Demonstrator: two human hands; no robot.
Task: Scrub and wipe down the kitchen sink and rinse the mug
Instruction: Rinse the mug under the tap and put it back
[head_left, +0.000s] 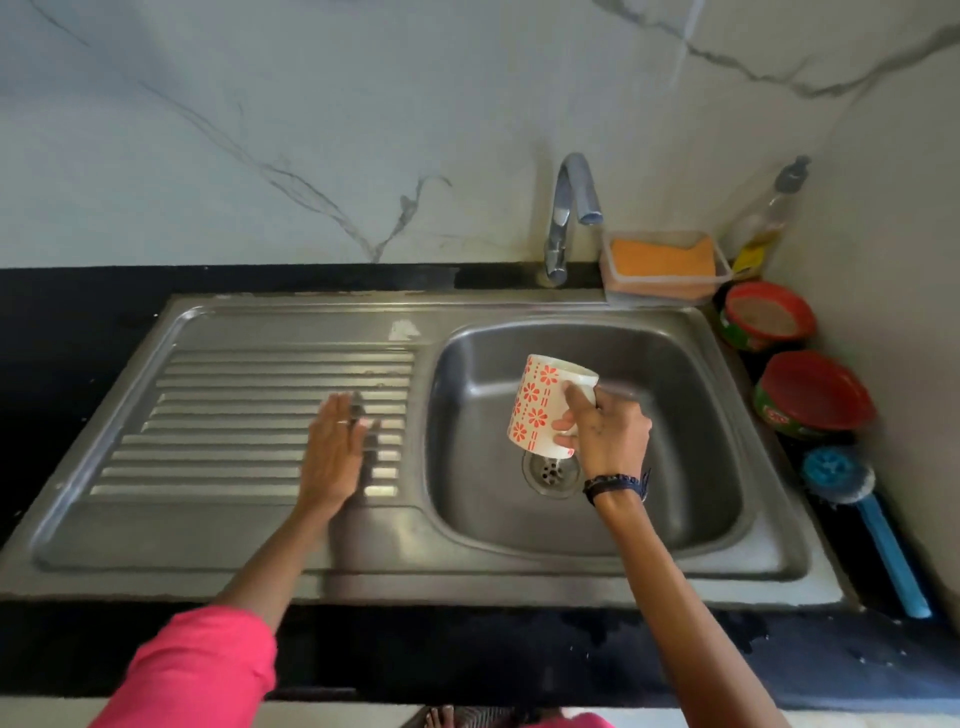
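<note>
**Mug in hand over the basin, scrubbing seemingly not begun**

Head view, centre right of the frame: right hand (605, 434) wrapped around the mug (545, 402), gripping on the handle side, holding it tilted above the drain (551, 472) of the sink (363, 551). Mug white with a red flower pattern, mouth turned up and away; inside not visible, so impossible to say whether holding water. No water seen running from the tap (569, 208) at upper centre. Basin looking dry and bare, no suds or cloth in it; judged from that, scrub and wipe still to do, rinse of the mug either just starting or not yet started.

Left of centre: left hand (332, 449) released, fingers spread flat, grasping nothing, over the ribbed draining board (234, 415); touching or hovering, cannot tell.

Upper right: clear plastic tub (719, 273) holding an orange sponge (662, 257), just behind the basin rim. Beside it a soap bottle (763, 223), part full of yellowish liquid. Right edge: two round red tubs (769, 314) (813, 392), the upper showing a greyish paste, the lower seemingly lidded. Below them a blue brush (857, 512) lying on the dark counter (467, 654), untouched
</note>
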